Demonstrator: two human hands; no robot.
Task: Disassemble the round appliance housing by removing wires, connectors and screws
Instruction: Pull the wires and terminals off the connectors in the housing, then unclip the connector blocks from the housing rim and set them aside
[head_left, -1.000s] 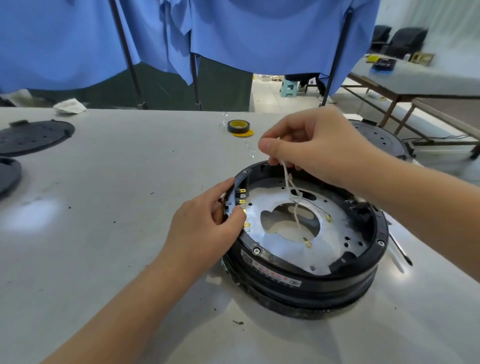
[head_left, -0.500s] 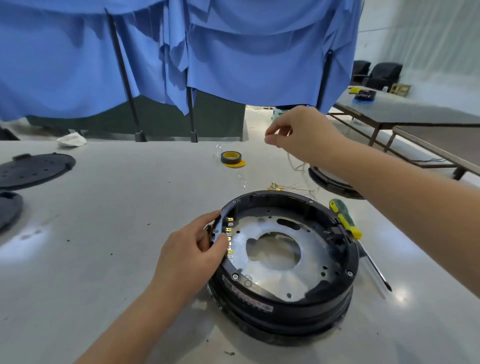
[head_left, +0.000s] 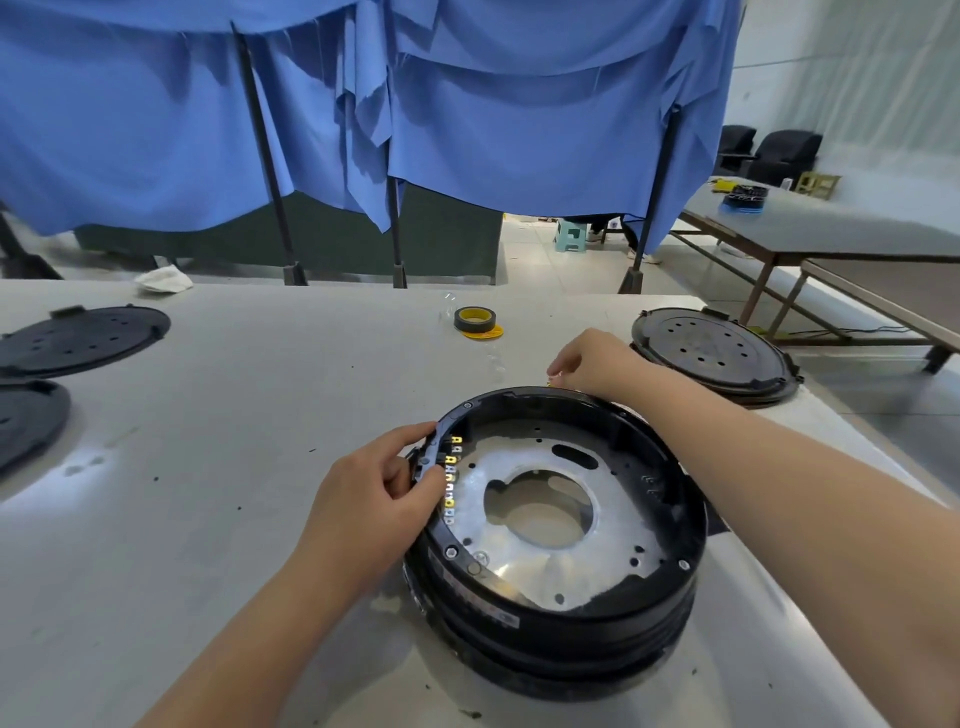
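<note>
- One round black housing (head_left: 561, 613) sits on our table (head_left: 234, 415), silver plate inside.
- Our left hand (head_left: 374, 499) grips its left rim beside the brass terminals (head_left: 451, 475).
- Our right hand (head_left: 592, 364) curls behind the far rim; we cannot tell what it holds.
- Tape roll (head_left: 474, 319) lies farther back.

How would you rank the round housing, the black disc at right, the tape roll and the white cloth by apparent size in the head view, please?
1. round housing, nearest the camera
2. black disc
3. white cloth and tape roll: look alike, unranked
</note>
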